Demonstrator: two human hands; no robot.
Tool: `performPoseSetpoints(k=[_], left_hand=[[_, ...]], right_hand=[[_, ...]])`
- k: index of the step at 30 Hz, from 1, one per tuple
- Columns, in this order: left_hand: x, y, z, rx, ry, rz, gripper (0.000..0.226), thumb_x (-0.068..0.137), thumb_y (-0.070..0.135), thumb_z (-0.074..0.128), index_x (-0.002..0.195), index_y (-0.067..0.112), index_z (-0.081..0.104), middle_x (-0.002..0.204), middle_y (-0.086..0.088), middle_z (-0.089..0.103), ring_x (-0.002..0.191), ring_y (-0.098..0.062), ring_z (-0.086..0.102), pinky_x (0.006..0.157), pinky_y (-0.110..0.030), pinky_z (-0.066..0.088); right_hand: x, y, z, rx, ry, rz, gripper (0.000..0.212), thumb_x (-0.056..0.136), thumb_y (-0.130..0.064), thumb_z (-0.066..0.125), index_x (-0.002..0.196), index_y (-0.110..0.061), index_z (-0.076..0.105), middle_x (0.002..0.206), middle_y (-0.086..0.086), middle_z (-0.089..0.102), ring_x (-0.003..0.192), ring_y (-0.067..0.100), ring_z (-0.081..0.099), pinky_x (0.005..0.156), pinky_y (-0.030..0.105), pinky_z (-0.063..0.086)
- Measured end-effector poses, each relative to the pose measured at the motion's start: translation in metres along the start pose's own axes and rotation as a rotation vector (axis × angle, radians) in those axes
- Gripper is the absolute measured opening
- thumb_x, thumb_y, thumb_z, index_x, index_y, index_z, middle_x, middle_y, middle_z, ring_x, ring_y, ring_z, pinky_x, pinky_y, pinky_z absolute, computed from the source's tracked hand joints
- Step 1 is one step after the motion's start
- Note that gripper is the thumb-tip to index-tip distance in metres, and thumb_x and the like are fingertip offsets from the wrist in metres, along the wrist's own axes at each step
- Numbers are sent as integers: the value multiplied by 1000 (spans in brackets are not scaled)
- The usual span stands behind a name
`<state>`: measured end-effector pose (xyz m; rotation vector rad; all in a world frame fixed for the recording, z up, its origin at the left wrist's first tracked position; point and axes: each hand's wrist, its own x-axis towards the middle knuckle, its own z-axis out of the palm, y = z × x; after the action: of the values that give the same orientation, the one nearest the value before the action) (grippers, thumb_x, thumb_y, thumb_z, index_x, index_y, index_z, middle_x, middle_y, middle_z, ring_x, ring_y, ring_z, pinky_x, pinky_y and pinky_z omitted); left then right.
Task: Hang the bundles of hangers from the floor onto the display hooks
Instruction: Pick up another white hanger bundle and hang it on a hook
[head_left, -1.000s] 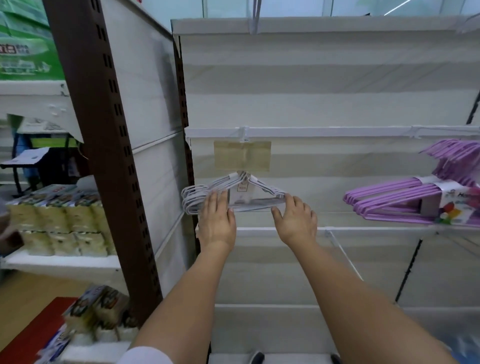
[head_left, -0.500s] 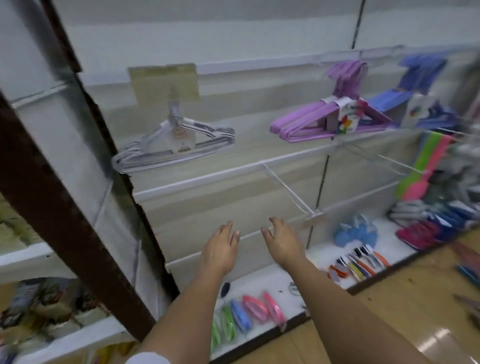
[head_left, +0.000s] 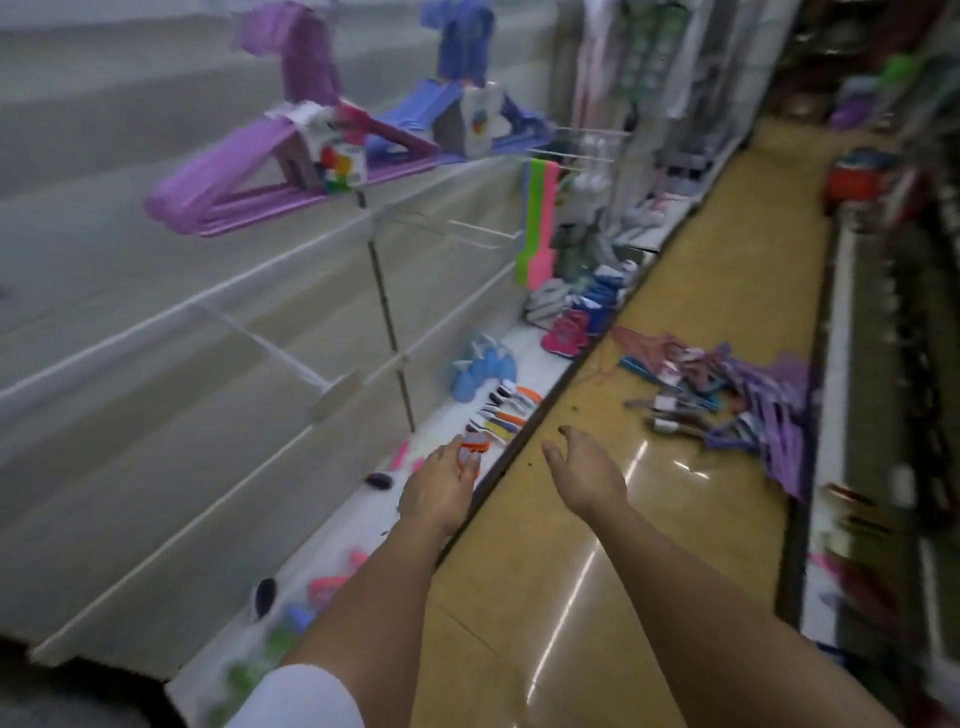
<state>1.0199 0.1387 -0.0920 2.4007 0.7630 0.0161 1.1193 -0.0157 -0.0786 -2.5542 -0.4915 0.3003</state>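
Blurry shop aisle with a glossy yellow-brown floor (head_left: 597, 597), heap of purple and blue plastic hanger bundles (head_left: 748, 400) lay on it well ahead, left hand (head_left: 439, 491) and right hand (head_left: 587, 470) both empty, fingers loosely spread, purple hanger bundle (head_left: 270, 171) up on the white display rack (head_left: 156, 322)

Small orange and white brushes (head_left: 501, 410) lie in a row on the white bottom shelf (head_left: 540, 345) near the centre, with a light-blue item (head_left: 480, 370) just beyond them toward 1 o'clock. Green and pink flat paddles (head_left: 537, 223) hang at 1 o'clock above folded packs (head_left: 569, 325) on that shelf. The yellow floor (head_left: 649, 519) runs from 5 o'clock up to 1 o'clock.

Dim, heavy motion blur, wide-angle edge bending; glare streaks on floor (head_left: 597, 597).
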Motion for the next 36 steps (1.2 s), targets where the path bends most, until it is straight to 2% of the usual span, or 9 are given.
performPoseSetpoints(k=[3,7,11,18,25,32,36], left_hand=[[21,48,40,0,-83,83,52,95,57,25,138,33,38,144,-2,46,127,-27,45,102,-42,39],[55,118,78,55,-132,138,52,101,46,29,146,22,34,150,-2,38,136,-23,37,106,-37,30],[89,169,122,26,-206,245,55,99,46,31,146,17,34,148,-8,39,134,-26,39,109,-37,32],[145,231,179,76,-274,293,56,99,49,29,147,22,31,150,-5,37,136,-24,37,110,-41,34],[231,288,217,111,-332,362,56,100,49,28,148,20,29,151,-6,36,138,-23,34,111,-41,32],[342,325,226,67,-368,354,55,100,46,28,148,20,29,151,-5,36,137,-23,35,110,-41,35],[398,339,233,71,-392,367,55,101,46,28,148,18,29,151,-6,36,137,-24,36,108,-41,35]], right_hand=[[13,61,-26,0,33,132,51,99,-44,36,141,-15,39,142,7,46,128,27,45,101,39,39],[35,129,-62,7,64,263,52,99,-44,34,142,-15,38,143,7,45,128,27,44,101,38,38],[51,185,-89,12,101,373,53,99,-46,35,142,-16,38,143,6,45,128,27,44,101,40,40],[79,262,-116,44,137,520,54,99,-45,37,143,-15,36,145,7,43,129,28,44,101,41,40],[157,298,-136,53,189,598,54,98,-45,38,144,-17,33,142,9,45,125,29,47,97,40,42],[263,298,-158,25,204,649,49,98,-43,39,138,-14,41,137,10,50,123,29,48,96,38,40],[316,301,-163,52,199,671,50,98,-43,39,140,-15,39,140,8,48,126,28,47,98,39,40]])
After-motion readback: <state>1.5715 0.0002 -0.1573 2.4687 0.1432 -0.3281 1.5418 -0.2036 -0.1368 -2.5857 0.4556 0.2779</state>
